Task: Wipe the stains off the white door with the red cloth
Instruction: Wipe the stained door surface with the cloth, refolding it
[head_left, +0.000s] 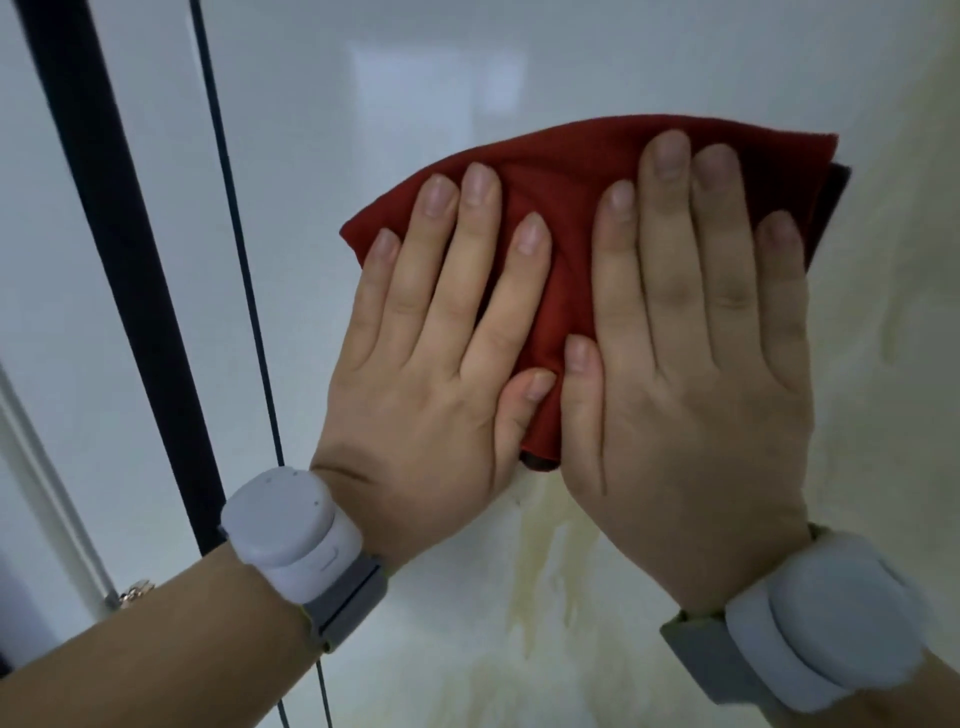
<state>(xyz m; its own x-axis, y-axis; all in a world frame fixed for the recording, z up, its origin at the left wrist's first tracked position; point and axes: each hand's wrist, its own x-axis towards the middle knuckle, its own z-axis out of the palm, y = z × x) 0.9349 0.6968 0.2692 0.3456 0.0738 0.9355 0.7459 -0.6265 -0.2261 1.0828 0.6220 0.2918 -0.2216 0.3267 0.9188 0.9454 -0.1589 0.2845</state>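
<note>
The left hand (426, 374) and right hand (696, 395) lay flat, fingers straight, pressing the red cloth (576, 171) against the white door (363, 130). Yellowish stains (545, 561) ran below the cloth, and perhaps faintly at the blurred right edge. Each wrist bore a grey band.

Middle of red cloth (569, 169) beneath left hand (426, 384), right hand (696, 405).
</note>
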